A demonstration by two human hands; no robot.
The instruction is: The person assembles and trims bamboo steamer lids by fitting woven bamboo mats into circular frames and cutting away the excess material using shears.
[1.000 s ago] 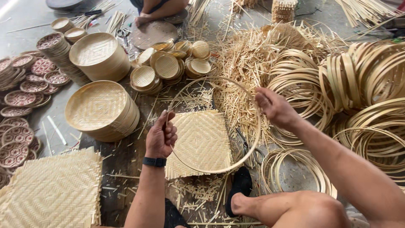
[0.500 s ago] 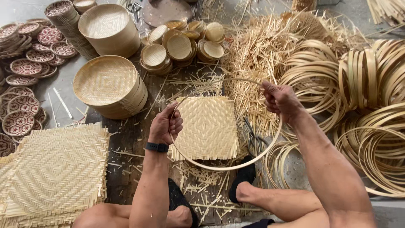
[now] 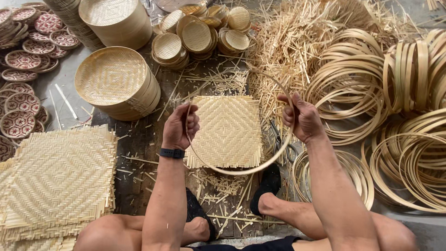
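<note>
Both of my hands grip one thin bamboo hoop (image 3: 241, 170). My left hand (image 3: 180, 126), with a black band on its wrist, pinches the hoop's left side. The hoop's right side is held by my right hand (image 3: 300, 117). The hoop hangs tilted above a square woven bamboo mat (image 3: 228, 130) that lies on the dark wooden board (image 3: 139, 139) between my knees. The hoop's far arc is hard to follow against the straw behind it.
Stacks of round woven trays (image 3: 116, 83) stand at the left, small round lids (image 3: 197, 35) behind. A pile of square mats (image 3: 58, 179) lies at the lower left. Bamboo rings (image 3: 395, 116) and splinters (image 3: 297, 42) fill the right. Scissors (image 3: 278, 139) lie beside the mat.
The view has shifted, so everything sits lower and closer. Both hands have drawn the hoop nearer to me and over the square mat, still gripping it.
</note>
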